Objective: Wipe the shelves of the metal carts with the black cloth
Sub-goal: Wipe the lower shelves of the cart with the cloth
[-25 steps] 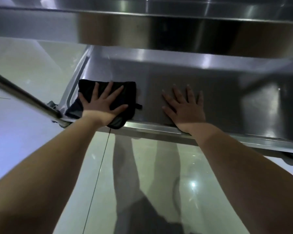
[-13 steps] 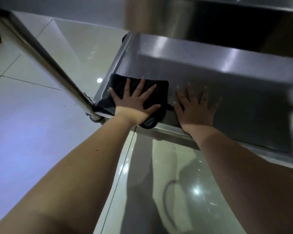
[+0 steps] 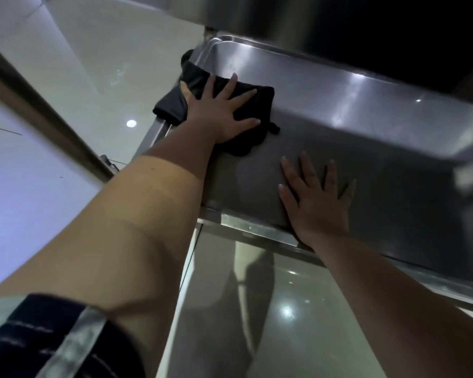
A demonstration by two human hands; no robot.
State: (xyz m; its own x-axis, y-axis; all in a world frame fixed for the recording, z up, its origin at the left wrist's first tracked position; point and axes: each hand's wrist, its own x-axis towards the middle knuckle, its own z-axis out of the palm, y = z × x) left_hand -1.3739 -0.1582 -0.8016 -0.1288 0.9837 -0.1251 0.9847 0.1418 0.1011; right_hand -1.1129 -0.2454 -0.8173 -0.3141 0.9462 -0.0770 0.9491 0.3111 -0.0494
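Note:
The lower shelf [image 3: 372,148] of the metal cart is a shallow steel tray that fills the right half of the view. A folded black cloth [image 3: 246,105] lies at its left end, and part of it hangs over the left rim. My left hand [image 3: 219,113] presses flat on the cloth with fingers spread. My right hand [image 3: 317,203] rests palm down on the bare shelf near the front rim, fingers apart, holding nothing.
The upper shelf [image 3: 271,20] of the cart overhangs at the top and shades the back. A slanted metal cart post [image 3: 47,115] crosses the left side. Glossy pale floor tiles [image 3: 52,214] lie below and to the left.
My left hand has slid the cloth from the front left corner toward the back along the left edge. My right hand stays planted on the shelf. The view has tilted and moved closer.

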